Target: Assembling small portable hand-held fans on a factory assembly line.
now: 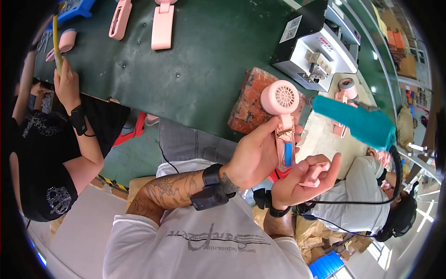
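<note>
My left hand (254, 156) is closed around a pink handheld fan (282, 98). Its round grille faces up, and the handle lies uncovered, showing a blue battery (288, 153) and wiring inside. Just below the handle's end, my right hand (304, 182) grips a small pink plastic part (316, 174) between thumb and curled fingers; the index finger stretches outward. Behind the fan's head sits a worn red block (246, 104). To the right hangs a teal corded electric screwdriver (353, 122), apart from both hands.
A black box with a white front (320, 65) stands at the back right. Pink fan pieces (162, 30) lie along the far green table (200, 79). Another fan (344, 100) rests on a pale board. On the left, a co-worker's hand (68, 88) holds a yellow-handled tool; another person sits at right.
</note>
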Demonstrator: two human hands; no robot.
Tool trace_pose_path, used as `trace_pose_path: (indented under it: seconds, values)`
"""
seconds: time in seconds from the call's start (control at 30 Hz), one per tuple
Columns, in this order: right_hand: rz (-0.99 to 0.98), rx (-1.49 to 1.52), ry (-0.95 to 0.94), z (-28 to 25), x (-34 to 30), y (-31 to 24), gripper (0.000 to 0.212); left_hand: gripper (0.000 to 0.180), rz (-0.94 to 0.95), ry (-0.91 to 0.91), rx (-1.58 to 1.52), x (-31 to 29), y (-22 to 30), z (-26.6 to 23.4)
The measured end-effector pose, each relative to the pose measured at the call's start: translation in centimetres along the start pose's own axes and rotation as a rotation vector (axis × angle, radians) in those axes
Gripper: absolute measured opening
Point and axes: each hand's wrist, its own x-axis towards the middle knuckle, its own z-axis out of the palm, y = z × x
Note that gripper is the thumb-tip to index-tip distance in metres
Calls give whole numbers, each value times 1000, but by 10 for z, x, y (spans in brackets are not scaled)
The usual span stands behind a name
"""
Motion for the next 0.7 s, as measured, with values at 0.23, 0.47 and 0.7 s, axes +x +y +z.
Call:
trace_pose_path:
  seconds: [0.23,0.47,0.7]
  values:
    - [-30,-289,-339,-7,15,-9,64,46,-18,1,3,-2,0,4]
    - [-79,-400,-275,1,15,-6,56,45,-19,60,7,-3,-4,1]
    - [37,-254,-186,-3,15,-2,52,44,18,9,6,-2,-3,1]
